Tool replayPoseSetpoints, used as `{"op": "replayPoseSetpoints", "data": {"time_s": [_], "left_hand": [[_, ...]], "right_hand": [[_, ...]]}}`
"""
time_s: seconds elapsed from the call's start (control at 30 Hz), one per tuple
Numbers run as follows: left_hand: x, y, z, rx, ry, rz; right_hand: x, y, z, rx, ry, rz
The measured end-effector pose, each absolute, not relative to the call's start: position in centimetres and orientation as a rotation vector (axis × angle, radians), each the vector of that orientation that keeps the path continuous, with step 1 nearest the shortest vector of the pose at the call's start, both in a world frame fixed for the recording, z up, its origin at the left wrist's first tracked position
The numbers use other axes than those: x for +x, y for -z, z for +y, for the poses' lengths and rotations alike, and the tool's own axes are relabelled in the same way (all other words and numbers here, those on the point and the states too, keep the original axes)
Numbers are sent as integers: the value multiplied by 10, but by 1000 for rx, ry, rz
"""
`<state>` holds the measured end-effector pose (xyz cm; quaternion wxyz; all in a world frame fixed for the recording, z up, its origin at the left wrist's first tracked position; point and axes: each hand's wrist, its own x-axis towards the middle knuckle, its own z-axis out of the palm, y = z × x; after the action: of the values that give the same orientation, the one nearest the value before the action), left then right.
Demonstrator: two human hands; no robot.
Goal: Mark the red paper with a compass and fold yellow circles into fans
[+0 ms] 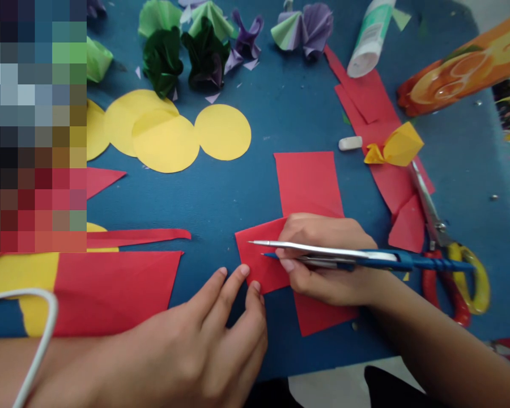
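Note:
My right hand (335,263) grips a drawing compass (374,258) with blue and silver legs. The legs lie close together and point left, their tips over a small red paper piece (263,252). That piece lies across a longer strip of red paper (309,184). My left hand (208,334) rests at the small piece's lower left edge, fingers stretched out with the tips on or beside it. I cannot make out whether the compass tips touch the paper.
Yellow paper circles (223,131) lie at the upper left, below folded green and purple paper shapes (164,56). Scissors (437,226), red scraps (378,136), an eraser (350,143), a glue bottle (372,37) and an orange bottle (463,62) are on the right. Red sheets (114,289) lie at left.

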<state>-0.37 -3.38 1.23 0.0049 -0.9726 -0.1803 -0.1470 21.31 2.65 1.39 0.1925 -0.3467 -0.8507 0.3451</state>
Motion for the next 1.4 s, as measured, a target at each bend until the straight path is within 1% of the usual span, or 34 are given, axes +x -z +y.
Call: {"op": "replayPoseSetpoints", "data": {"time_s": [0.47, 0.83, 1.0, 1.07, 1.17, 1.3, 1.4], "left_hand": [[-3, -12, -34, -3032, 499, -589], [1, -6, -41, -3003, 548, -672], [1, -4, -39, -3000, 513, -620], [0, -3, -38, -2996, 526, -597], [-1, 0, -39, -2987, 572, -623], [0, 2, -38, -2983, 613, -647], [1, 3, -37, -2984, 609, -662]], "right_hand": [[213, -13, 25, -1005, -974, -2450], [213, -7, 29, -839, -879, -2404], [212, -14, 28, -922, -946, -2388], [215, -14, 28, -997, -1034, -2257], [222, -7, 31, -1110, -1120, -1843], [225, -2, 40, -1143, -1091, -1336], [221, -7, 45, -1199, -1057, -1189]]}}
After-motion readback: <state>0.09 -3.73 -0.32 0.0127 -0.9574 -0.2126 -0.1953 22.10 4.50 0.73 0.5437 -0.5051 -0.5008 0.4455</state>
